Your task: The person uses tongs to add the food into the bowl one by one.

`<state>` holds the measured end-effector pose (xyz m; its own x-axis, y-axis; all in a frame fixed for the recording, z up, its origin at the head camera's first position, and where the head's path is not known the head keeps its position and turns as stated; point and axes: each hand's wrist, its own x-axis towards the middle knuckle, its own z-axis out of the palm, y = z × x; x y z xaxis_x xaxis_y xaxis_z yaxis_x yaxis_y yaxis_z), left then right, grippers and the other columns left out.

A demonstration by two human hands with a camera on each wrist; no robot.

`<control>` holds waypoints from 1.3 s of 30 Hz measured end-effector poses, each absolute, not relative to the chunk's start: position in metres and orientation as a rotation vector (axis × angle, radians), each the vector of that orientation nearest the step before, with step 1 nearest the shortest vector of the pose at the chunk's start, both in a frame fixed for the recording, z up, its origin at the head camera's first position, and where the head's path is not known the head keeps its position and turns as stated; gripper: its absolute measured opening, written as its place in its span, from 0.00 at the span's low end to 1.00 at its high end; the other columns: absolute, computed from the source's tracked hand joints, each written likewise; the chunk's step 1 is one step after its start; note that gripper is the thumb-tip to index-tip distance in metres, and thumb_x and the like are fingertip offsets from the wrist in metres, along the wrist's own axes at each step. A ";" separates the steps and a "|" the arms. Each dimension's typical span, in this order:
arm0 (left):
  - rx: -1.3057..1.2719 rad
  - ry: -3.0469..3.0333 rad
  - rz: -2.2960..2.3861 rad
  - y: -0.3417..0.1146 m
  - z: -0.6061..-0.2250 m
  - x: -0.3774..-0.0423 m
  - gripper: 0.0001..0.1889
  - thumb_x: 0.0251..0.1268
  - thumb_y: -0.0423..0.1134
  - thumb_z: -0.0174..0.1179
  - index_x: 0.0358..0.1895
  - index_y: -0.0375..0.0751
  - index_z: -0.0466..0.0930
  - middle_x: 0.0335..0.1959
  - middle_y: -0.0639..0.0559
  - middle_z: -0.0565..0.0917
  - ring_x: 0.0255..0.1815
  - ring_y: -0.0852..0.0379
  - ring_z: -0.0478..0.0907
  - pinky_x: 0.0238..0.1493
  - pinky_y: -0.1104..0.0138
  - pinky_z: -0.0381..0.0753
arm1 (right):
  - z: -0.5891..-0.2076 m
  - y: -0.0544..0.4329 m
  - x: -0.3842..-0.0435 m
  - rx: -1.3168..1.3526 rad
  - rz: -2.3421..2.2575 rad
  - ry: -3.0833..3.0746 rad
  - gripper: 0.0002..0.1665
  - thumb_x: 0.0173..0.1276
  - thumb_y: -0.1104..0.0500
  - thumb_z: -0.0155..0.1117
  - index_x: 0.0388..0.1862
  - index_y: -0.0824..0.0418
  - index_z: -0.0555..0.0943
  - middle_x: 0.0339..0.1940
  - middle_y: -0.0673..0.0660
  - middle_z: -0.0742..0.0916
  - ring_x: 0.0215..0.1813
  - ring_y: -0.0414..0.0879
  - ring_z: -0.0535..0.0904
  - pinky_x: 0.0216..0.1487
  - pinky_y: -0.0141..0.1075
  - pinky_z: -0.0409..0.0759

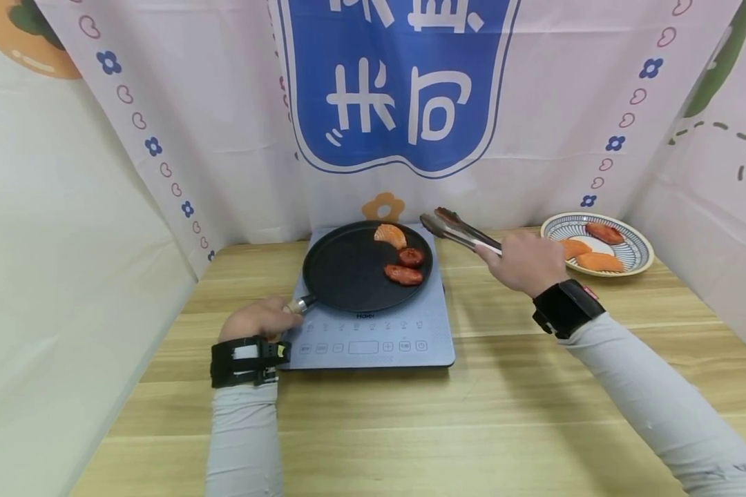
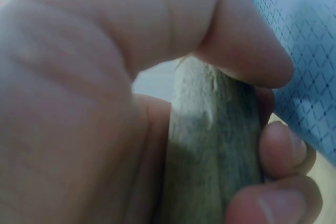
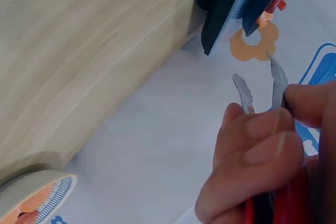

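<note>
In the head view, my left hand [image 1: 257, 319] grips the wooden handle [image 2: 205, 145] of a round black frying pan [image 1: 348, 269]. The pan sits on a grey induction cooker [image 1: 348, 360]. Along its right side lie an orange, white-striped salmon-like piece [image 1: 390, 236], a dark red round piece [image 1: 411, 257] and a reddish-brown piece like a chicken wing [image 1: 404, 275]. My right hand [image 1: 525, 262] holds metal tongs [image 1: 469, 235], raised right of the pan. The tongs' tips stand apart with nothing between them, as the right wrist view also shows.
On the right a patterned plate [image 1: 645, 257] bears two orange pieces [image 1: 599, 262] and a reddish-brown piece [image 1: 604, 232]. The wooden table [image 1: 410, 428] meets a printed cloth backdrop [image 1: 224, 138] behind the cooker, with cloth walls at both sides.
</note>
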<state>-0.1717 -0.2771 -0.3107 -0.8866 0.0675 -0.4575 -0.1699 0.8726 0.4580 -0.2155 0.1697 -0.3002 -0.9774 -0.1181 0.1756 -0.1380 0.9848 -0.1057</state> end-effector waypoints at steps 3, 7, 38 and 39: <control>-0.087 2.572 0.689 -0.277 -0.311 -0.171 0.14 0.74 0.47 0.56 0.44 0.37 0.73 0.26 0.50 0.74 0.27 0.55 0.71 0.29 0.67 0.71 | -0.304 0.174 -0.214 0.170 0.173 -2.976 0.42 0.81 0.29 0.44 0.13 0.54 0.68 0.16 0.53 0.71 0.20 0.52 0.72 0.19 0.45 0.63; -0.093 2.568 0.699 -0.277 -0.312 -0.171 0.14 0.74 0.47 0.57 0.44 0.38 0.73 0.26 0.51 0.74 0.27 0.55 0.71 0.29 0.67 0.70 | -0.309 0.179 -0.212 0.151 0.157 -2.973 0.42 0.81 0.29 0.44 0.12 0.55 0.68 0.15 0.53 0.71 0.19 0.53 0.72 0.19 0.44 0.63; -0.084 2.558 0.717 -0.278 -0.312 -0.172 0.13 0.74 0.47 0.57 0.38 0.40 0.73 0.23 0.53 0.73 0.24 0.57 0.69 0.28 0.68 0.69 | -0.332 0.221 -0.194 0.010 0.153 -2.868 0.46 0.77 0.26 0.49 0.08 0.58 0.69 0.13 0.55 0.70 0.16 0.56 0.70 0.16 0.47 0.62; -0.081 2.559 0.715 -0.278 -0.312 -0.172 0.13 0.74 0.47 0.57 0.38 0.40 0.73 0.23 0.53 0.73 0.24 0.57 0.69 0.28 0.68 0.69 | -0.333 0.222 -0.194 0.008 0.148 -2.841 0.46 0.77 0.27 0.51 0.07 0.57 0.67 0.12 0.54 0.68 0.15 0.55 0.69 0.15 0.46 0.61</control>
